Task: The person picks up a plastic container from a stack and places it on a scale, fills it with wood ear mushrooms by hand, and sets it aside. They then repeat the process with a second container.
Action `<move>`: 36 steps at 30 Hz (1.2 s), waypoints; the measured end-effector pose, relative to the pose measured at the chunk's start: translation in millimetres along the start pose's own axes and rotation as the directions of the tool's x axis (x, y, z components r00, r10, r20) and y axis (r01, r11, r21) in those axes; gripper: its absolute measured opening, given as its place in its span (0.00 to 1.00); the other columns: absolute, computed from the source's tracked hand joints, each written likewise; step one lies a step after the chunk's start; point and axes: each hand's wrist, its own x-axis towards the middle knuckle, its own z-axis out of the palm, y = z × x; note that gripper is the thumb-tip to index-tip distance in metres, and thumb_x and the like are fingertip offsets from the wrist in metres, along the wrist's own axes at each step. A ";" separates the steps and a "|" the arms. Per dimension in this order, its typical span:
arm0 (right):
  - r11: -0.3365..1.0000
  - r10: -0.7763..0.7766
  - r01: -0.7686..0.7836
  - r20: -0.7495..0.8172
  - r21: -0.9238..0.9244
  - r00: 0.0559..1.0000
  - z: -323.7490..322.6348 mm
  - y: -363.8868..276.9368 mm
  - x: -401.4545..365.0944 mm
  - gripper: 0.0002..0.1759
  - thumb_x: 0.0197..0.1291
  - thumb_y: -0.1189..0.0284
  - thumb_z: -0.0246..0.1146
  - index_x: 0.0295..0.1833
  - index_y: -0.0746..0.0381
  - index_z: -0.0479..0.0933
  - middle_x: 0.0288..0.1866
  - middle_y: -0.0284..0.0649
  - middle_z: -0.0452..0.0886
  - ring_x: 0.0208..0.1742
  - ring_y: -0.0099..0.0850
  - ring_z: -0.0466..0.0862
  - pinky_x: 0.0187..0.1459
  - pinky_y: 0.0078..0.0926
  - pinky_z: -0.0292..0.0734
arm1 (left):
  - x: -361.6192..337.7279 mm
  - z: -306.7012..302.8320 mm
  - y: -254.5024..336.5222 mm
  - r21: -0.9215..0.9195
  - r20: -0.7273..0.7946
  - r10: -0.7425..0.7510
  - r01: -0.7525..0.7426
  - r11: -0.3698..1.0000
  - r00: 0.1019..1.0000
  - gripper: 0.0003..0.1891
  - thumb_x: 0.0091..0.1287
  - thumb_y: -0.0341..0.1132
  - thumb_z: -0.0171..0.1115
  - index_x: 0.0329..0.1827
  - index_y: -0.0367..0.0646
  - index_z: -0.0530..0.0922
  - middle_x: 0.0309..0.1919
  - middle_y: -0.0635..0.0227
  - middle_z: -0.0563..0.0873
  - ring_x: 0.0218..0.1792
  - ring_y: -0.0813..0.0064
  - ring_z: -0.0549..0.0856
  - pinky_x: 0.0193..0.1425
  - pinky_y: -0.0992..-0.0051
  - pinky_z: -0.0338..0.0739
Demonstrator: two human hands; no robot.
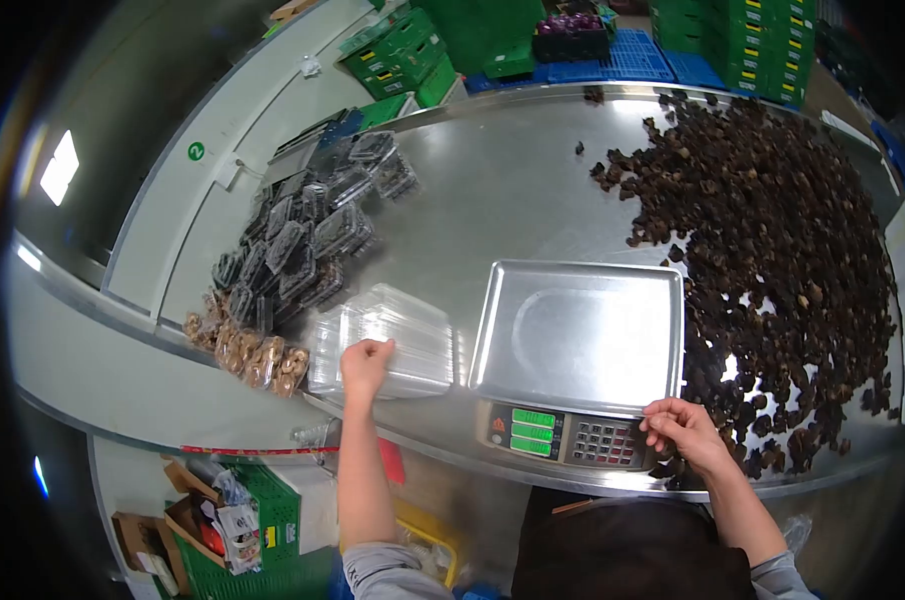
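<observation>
On the steel table, clear plastic containers (413, 345) lie nested in a long stack. My left hand (366, 367) is closed at the near side of this stack, its fingers pinched on a container. A digital scale (568, 435) with a green lit display stands to the right, and its metal pan (583, 335) holds nothing. My right hand (681, 432) is at the pan's near right corner, fingers curled and close together. Whether anything small is between those fingers cannot be made out. Dark dried mushrooms (773, 260) are spread beside the scale.
Filled, closed clear packs (303, 230) are heaped at the left, with packs of light brown mushrooms (258, 355) nearer me. Green crates (398, 50) stand behind the table. Below its left edge sits a green crate (273, 520) with cardboard boxes.
</observation>
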 end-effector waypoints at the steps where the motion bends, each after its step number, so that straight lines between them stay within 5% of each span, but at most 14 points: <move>1: 1.000 0.008 -0.008 -0.016 0.010 1.000 1.7 0.3 -1.3 0.09 0.70 0.74 0.61 0.51 0.66 0.79 0.39 0.39 0.85 0.32 0.21 0.83 0.33 0.17 0.78 | 2.7 -0.9 -3.8 -0.100 0.017 -0.026 0.027 0.995 1.000 0.17 0.62 0.43 0.71 0.32 0.32 0.86 0.20 0.68 0.83 0.24 0.78 0.78 0.32 0.71 0.73; 10: 0.998 0.058 -0.058 0.063 -0.003 0.996 6.7 21.2 -21.4 0.14 0.70 0.70 0.61 0.56 0.65 0.78 0.41 0.35 0.85 0.36 0.18 0.82 0.36 0.18 0.78 | 35.4 -15.8 -54.7 -0.320 0.186 -0.165 0.218 0.922 0.969 0.13 0.66 0.43 0.62 0.28 0.45 0.83 0.22 0.81 0.75 0.24 0.86 0.67 0.28 0.80 0.58; 13: 0.999 0.047 -0.047 0.038 -0.003 0.998 1.8 28.9 -32.9 0.14 0.69 0.69 0.61 0.56 0.63 0.78 0.42 0.35 0.85 0.37 0.19 0.82 0.38 0.19 0.79 | 47.3 0.4 -83.9 -0.563 -0.177 -0.164 0.036 0.825 0.970 0.14 0.71 0.41 0.58 0.33 0.40 0.82 0.24 0.74 0.77 0.25 0.82 0.73 0.28 0.78 0.64; 15: 0.997 0.071 -0.070 0.060 -0.019 0.996 -2.3 33.1 -38.3 0.14 0.70 0.68 0.60 0.56 0.61 0.78 0.44 0.36 0.85 0.39 0.21 0.83 0.41 0.21 0.80 | 4.2 5.8 -26.7 0.066 -0.643 0.158 -0.151 0.986 0.750 0.17 0.75 0.42 0.52 0.38 0.35 0.80 0.27 0.65 0.80 0.27 0.71 0.78 0.34 0.72 0.73; 17: 0.996 0.049 -0.049 -0.006 -0.072 0.999 -7.9 38.8 -48.6 0.13 0.70 0.68 0.60 0.56 0.61 0.78 0.43 0.36 0.85 0.39 0.22 0.83 0.42 0.21 0.80 | -37.2 18.8 21.8 -0.012 -0.703 0.242 -0.352 0.936 0.668 0.15 0.76 0.38 0.49 0.42 0.35 0.79 0.33 0.62 0.81 0.33 0.66 0.80 0.41 0.68 0.76; 19: 0.997 0.004 -0.010 -0.075 -0.077 0.997 -16.1 45.6 -58.5 0.12 0.69 0.69 0.61 0.54 0.62 0.79 0.41 0.36 0.85 0.38 0.22 0.84 0.42 0.22 0.80 | -68.8 47.1 49.1 0.146 -0.467 0.586 -0.595 0.790 0.663 0.12 0.76 0.34 0.48 0.45 0.35 0.77 0.38 0.60 0.81 0.40 0.63 0.80 0.46 0.65 0.76; 22: 0.927 -0.269 0.171 -0.273 -0.335 0.924 -45.4 53.8 -75.3 0.11 0.67 0.69 0.61 0.50 0.64 0.80 0.35 0.39 0.86 0.35 0.24 0.85 0.38 0.25 0.80 | -117.3 106.1 107.7 -0.045 0.008 0.858 -0.857 0.514 0.514 0.07 0.71 0.27 0.53 0.46 0.35 0.76 0.43 0.55 0.81 0.44 0.56 0.80 0.51 0.60 0.74; 24: 0.755 -0.460 0.153 -0.348 -0.638 0.817 -90.2 67.6 -85.5 0.14 0.66 0.65 0.60 0.52 0.59 0.80 0.42 0.41 0.87 0.42 0.40 0.86 0.48 0.36 0.80 | -132.2 123.3 131.6 -0.041 0.168 0.866 -0.874 0.484 0.471 0.07 0.67 0.25 0.56 0.46 0.35 0.76 0.44 0.53 0.81 0.45 0.54 0.81 0.53 0.58 0.74; 27: 0.590 -0.591 -0.190 -0.580 -0.785 0.560 -191.9 70.7 -114.6 0.13 0.60 0.70 0.66 0.50 0.60 0.81 0.46 0.43 0.85 0.49 0.40 0.85 0.52 0.35 0.79 | -161.9 120.0 169.8 0.009 0.362 0.839 -0.901 0.433 0.407 0.12 0.61 0.23 0.62 0.48 0.35 0.77 0.45 0.53 0.82 0.48 0.51 0.81 0.55 0.57 0.74; 29: 0.462 -0.734 -0.335 -0.566 -0.821 0.376 -260.4 54.0 -141.7 0.24 0.61 0.58 0.67 0.60 0.54 0.76 0.57 0.46 0.79 0.58 0.45 0.79 0.58 0.41 0.75 | -192.9 113.9 190.6 -0.173 0.118 0.920 -0.904 0.390 0.374 0.17 0.57 0.23 0.66 0.51 0.36 0.77 0.47 0.54 0.83 0.49 0.52 0.82 0.58 0.61 0.75; 31: 0.466 -0.633 -0.603 -0.720 -0.647 0.283 -304.7 42.2 -159.4 0.29 0.65 0.50 0.60 0.67 0.51 0.72 0.61 0.49 0.75 0.63 0.47 0.75 0.63 0.42 0.72 | -223.8 118.6 195.0 -0.439 0.306 0.879 -0.765 0.471 0.366 0.20 0.58 0.26 0.68 0.54 0.37 0.77 0.47 0.53 0.84 0.49 0.55 0.83 0.56 0.62 0.76; 33: 0.524 -0.536 -0.636 -0.800 -0.566 0.270 -350.6 53.1 -165.5 0.30 0.67 0.47 0.56 0.69 0.50 0.70 0.63 0.50 0.73 0.64 0.47 0.75 0.63 0.43 0.71 | -259.3 139.4 204.5 -0.499 0.654 0.688 -0.503 0.705 0.315 0.23 0.59 0.27 0.69 0.58 0.35 0.75 0.47 0.52 0.84 0.49 0.57 0.83 0.54 0.62 0.78; 35: 0.577 -0.430 -0.665 -0.868 -0.475 0.248 -359.6 63.0 -165.8 0.32 0.68 0.44 0.52 0.72 0.48 0.67 0.64 0.50 0.71 0.65 0.48 0.74 0.64 0.44 0.71 | -287.7 175.3 200.3 -0.402 0.775 0.573 -0.493 0.772 0.266 0.31 0.60 0.30 0.70 0.65 0.35 0.68 0.50 0.50 0.82 0.50 0.52 0.83 0.52 0.58 0.79; 36: 0.535 -0.413 -0.647 -0.836 -0.543 0.361 -351.9 66.0 -163.1 0.33 0.69 0.43 0.50 0.72 0.48 0.67 0.65 0.49 0.71 0.64 0.48 0.75 0.64 0.45 0.71 | -295.7 191.5 198.6 -0.399 0.775 0.574 -0.499 0.769 0.265 0.31 0.60 0.30 0.70 0.65 0.35 0.68 0.50 0.50 0.82 0.50 0.52 0.83 0.52 0.58 0.79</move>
